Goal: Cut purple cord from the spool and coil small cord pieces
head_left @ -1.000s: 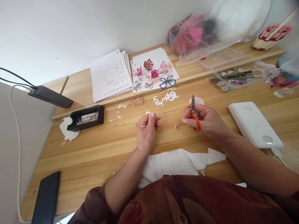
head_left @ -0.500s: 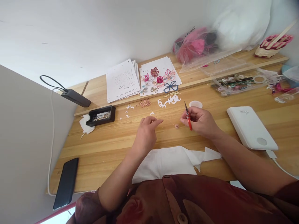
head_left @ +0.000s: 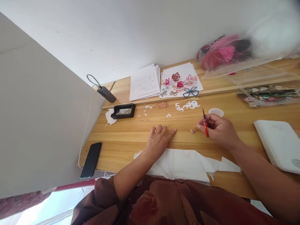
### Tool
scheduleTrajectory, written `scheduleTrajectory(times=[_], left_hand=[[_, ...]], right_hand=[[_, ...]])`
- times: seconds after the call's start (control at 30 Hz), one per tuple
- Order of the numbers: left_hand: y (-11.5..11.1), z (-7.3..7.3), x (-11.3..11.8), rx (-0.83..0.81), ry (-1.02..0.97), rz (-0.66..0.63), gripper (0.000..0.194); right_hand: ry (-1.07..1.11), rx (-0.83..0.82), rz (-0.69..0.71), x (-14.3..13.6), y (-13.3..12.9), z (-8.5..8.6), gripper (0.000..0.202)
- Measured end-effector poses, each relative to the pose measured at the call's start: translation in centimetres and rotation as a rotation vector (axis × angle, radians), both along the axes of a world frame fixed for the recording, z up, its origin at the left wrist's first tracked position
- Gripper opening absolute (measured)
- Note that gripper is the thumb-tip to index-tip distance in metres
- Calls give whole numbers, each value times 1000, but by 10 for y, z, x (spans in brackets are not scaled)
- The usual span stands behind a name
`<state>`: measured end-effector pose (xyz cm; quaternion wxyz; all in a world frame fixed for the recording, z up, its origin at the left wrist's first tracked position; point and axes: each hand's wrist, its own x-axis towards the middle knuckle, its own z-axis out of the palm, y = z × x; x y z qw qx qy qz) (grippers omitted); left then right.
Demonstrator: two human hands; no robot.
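Red-handled tool (head_left: 206, 128) in the right hand (head_left: 221, 129), fingers curled shut around it, pliers or snips, can't tell which from up here. Its long axis runs away from the body, tip leaning a bit left. Thumb and index on that hand are pinched together, looks like on a fine strand (head_left: 194, 126). The little pink spool (head_left: 192, 131) is on the table just left of those fingertips and slightly closer to the body, so it's between the two hands but way nearer the right one.

Left hand (head_left: 159, 140) is palm down, fingers spread, nothing in it that I can see. One white crescent (head_left: 168, 116) lies on its own beyond it. Further out you've got copper-pink loops (head_left: 163, 105), a bunch of white crescents (head_left: 187, 105) and a round disc (head_left: 216, 112) just past the right hand. White cloth (head_left: 185, 162) is on the near side, by the body.
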<state>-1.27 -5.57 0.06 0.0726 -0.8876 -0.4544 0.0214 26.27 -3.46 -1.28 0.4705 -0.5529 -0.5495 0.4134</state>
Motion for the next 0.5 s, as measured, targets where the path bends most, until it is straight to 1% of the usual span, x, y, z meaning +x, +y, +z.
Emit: scheduleTrajectory(times=[0.07,0.23,0.33,0.4,0.5], left_hand=[[-4,2,-15,17,42,49,61],[-9,5,-71,56,119,294,66],[-10,8,-99,48,125,395,68],[-9,10,-110,36,123,436,68],[-7,10,-116,20,109,471,68]], right_hand=[[4,-11,-9,1,1,-2,34],[-38,-29,-3,-3,-1,6,36],[-50,-54,-4,-5,-2,9,39],[-47,-65,-5,-5,-1,8,40],[-43,-68,4,-4,0,6,40]])
